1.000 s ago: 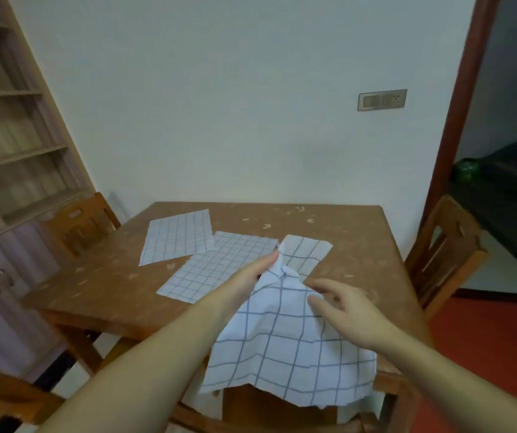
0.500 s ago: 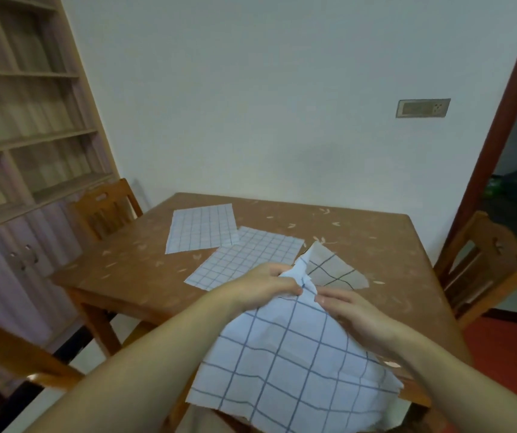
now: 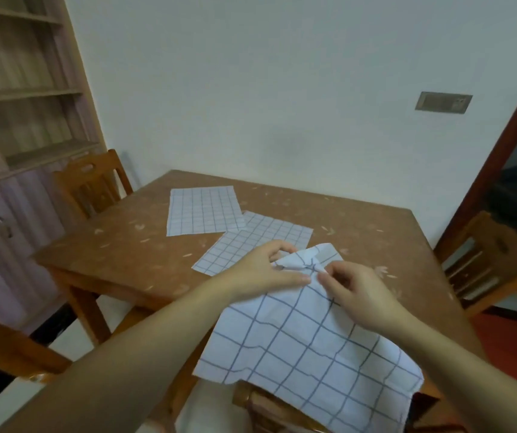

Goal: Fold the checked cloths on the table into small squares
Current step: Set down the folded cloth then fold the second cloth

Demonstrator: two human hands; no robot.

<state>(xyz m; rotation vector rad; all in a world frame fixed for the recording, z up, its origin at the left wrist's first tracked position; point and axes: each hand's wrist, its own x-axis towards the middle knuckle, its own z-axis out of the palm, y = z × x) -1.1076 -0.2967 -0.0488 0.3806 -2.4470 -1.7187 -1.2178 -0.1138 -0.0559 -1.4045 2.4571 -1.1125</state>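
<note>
A large-checked cloth is draped over the near edge of the table, its lower part hanging off toward the person, its far corner bunched up between the two hands. That gathered corner is pinched by the left hand from one side and by the right hand from the other, fingers curled into the fabric. The cloth is judged light, thin and limp; it can be expected to crease readily and to slide off the edge if let go. It is best taken by corners or along an edge and pulled taut before folding. Just beyond the left hand a fine-checked cloth lies flat, and farther off a second flat cloth, slightly overlapped.
</note>
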